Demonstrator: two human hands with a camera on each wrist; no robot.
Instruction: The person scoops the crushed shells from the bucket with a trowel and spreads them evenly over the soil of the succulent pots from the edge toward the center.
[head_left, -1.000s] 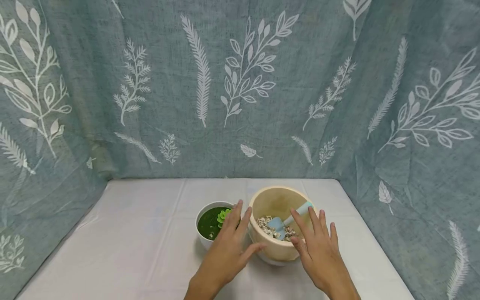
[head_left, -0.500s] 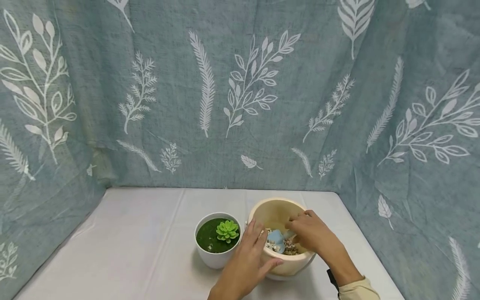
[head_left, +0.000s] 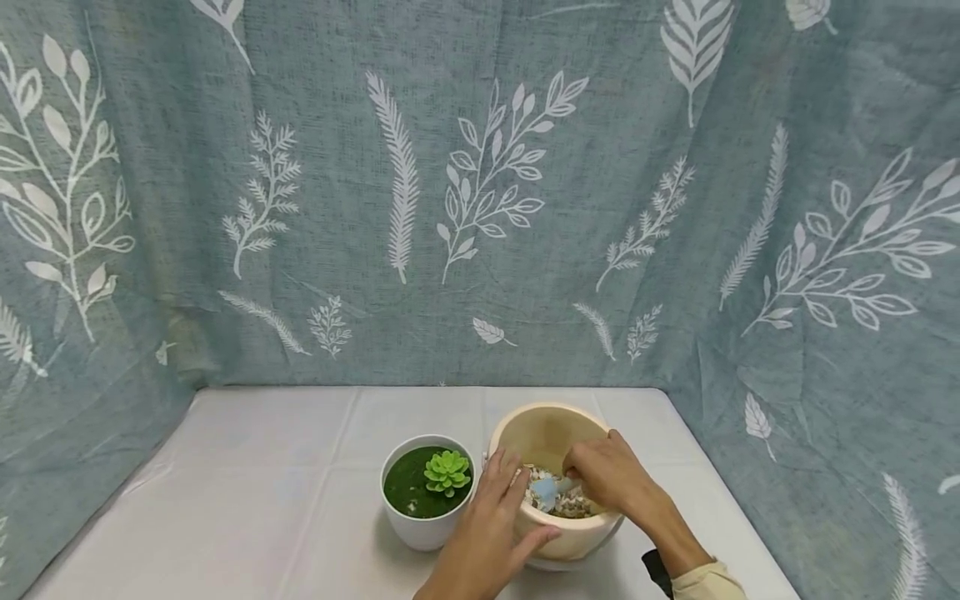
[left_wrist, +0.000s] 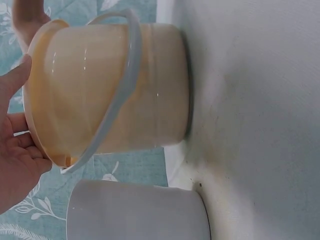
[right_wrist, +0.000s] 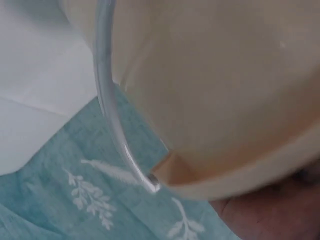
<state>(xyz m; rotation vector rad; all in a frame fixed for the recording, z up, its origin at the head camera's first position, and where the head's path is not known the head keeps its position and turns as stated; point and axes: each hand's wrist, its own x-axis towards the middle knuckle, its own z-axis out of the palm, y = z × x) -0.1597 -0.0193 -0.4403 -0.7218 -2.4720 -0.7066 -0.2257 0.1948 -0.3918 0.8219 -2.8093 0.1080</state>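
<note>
A cream bucket (head_left: 573, 546) stands on the white-covered table, with pale and brown shell-like bits (head_left: 573, 505) inside. On these bits lies the blue blade of a small shovel (head_left: 545, 493). My right hand (head_left: 606, 473) reaches over the bucket's right rim and grips the shovel's handle, which its fingers mostly hide. At the left rim, my left hand (head_left: 487, 521) holds the bucket, thumb toward the front. The left wrist view shows this thumb (left_wrist: 19, 75) and bent fingers at the rim. The bucket's grey carrying handle (left_wrist: 120, 95) hangs down its side.
A white pot (head_left: 423, 533) with a green top and a bright green succulent (head_left: 447, 473) stands close to the left of the bucket and my left hand. Behind the table hangs a blue-green curtain (head_left: 330, 208) with white leaf prints.
Both hands were spread above the bucket. The right has gone down inside and taken hold of the shovel's handle; the left has come to the rim. The view has tilted slightly upward.
</note>
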